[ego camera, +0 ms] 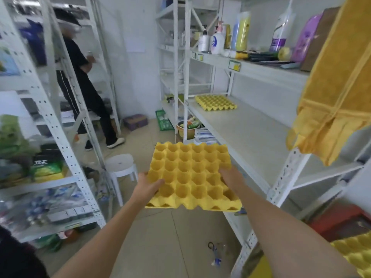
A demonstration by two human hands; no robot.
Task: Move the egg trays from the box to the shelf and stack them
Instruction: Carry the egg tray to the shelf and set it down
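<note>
While both hands, left hand (147, 184) and right hand (230, 176), clamped the yellow egg tray (192, 175) level, it could go onto the tray (215, 102) waiting on the shelf (247, 129).

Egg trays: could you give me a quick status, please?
Left hand and right hand grip held tray. One tray on shelf. Path clear.

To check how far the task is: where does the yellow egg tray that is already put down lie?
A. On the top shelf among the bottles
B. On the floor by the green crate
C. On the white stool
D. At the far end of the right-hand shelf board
D: the egg tray on the shelf lies at the far end of the right-hand shelf board, while both hands hold the second tray in the aisle.
</note>
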